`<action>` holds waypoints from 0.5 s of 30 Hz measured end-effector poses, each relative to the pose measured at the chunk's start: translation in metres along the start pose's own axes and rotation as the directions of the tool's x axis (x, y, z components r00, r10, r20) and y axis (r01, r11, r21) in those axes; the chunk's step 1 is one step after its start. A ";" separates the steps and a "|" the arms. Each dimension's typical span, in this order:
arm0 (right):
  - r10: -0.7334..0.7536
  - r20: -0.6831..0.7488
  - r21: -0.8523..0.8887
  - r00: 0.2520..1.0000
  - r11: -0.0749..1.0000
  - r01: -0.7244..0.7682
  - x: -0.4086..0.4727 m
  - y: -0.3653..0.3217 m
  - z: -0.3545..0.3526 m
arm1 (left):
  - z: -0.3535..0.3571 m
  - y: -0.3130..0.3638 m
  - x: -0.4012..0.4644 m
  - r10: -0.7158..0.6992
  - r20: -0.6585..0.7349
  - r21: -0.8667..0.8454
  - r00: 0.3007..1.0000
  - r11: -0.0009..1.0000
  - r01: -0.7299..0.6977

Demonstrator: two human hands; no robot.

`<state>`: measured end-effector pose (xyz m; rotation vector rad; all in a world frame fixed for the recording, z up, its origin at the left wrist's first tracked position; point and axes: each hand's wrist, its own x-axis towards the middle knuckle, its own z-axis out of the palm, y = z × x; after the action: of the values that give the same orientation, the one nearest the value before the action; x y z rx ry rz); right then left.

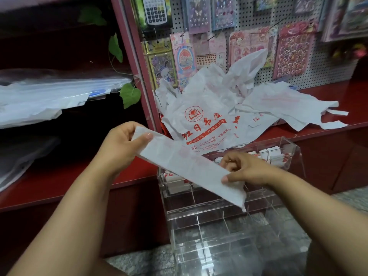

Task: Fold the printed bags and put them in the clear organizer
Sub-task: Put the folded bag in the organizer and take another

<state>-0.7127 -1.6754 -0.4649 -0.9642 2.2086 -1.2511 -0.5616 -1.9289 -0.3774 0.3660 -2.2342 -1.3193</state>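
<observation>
A white printed bag [187, 164], folded into a long narrow strip, stretches between my hands above the clear organizer [219, 220]. My left hand [121, 144] pinches its upper left end, thumb on top. My right hand [245, 170] pinches its lower right end, whose tail hangs loose. Behind, a heap of crumpled white bags with red print [209, 116] lies on the red shelf [326, 92]. Small folded bags [276, 156] sit in the organizer's far compartments, and more folded bags [175, 182] in its left ones.
A pegboard with sticker sheets [258, 42] rises behind the heap. Left of a red upright post [137, 62], dark shelves hold clear plastic sleeves [49, 92] and green vine leaves [130, 94]. The organizer stands on a speckled stone floor [288, 222].
</observation>
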 end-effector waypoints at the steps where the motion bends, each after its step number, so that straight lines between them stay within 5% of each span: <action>1: -0.008 0.028 0.047 1.000 0.999 0.006 -0.001 -0.003 0.007 | 0.004 0.008 0.001 0.015 0.044 0.014 0.999 1.000 -0.015; 5: -0.093 -0.010 0.164 0.996 0.982 0.094 -0.001 -0.016 0.032 | 0.019 0.034 0.008 0.061 0.139 -0.005 0.988 0.998 -0.061; 8: -0.083 -0.091 0.304 0.992 0.947 0.107 -0.003 -0.023 0.039 | 0.032 0.036 0.012 -0.002 -0.002 -0.379 1.000 0.925 0.002; 10: -0.050 -0.143 0.403 0.988 0.909 0.104 -0.004 -0.026 0.040 | 0.043 0.025 0.008 -0.121 0.085 -0.604 0.989 0.783 0.148; 13: -0.001 -0.239 0.460 0.971 0.880 0.115 -0.002 -0.026 0.046 | 0.072 -0.003 -0.017 -0.258 0.286 -0.502 0.923 0.780 0.374; 15: 0.017 -0.284 0.457 0.959 0.882 0.120 0.000 -0.025 0.051 | 0.087 -0.016 -0.032 -0.291 0.271 -0.394 0.917 0.836 0.382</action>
<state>-0.6704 -1.7136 -0.4695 -0.6837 1.9244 -1.9373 -0.5836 -1.8581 -0.4351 0.4916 -1.9941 -2.0853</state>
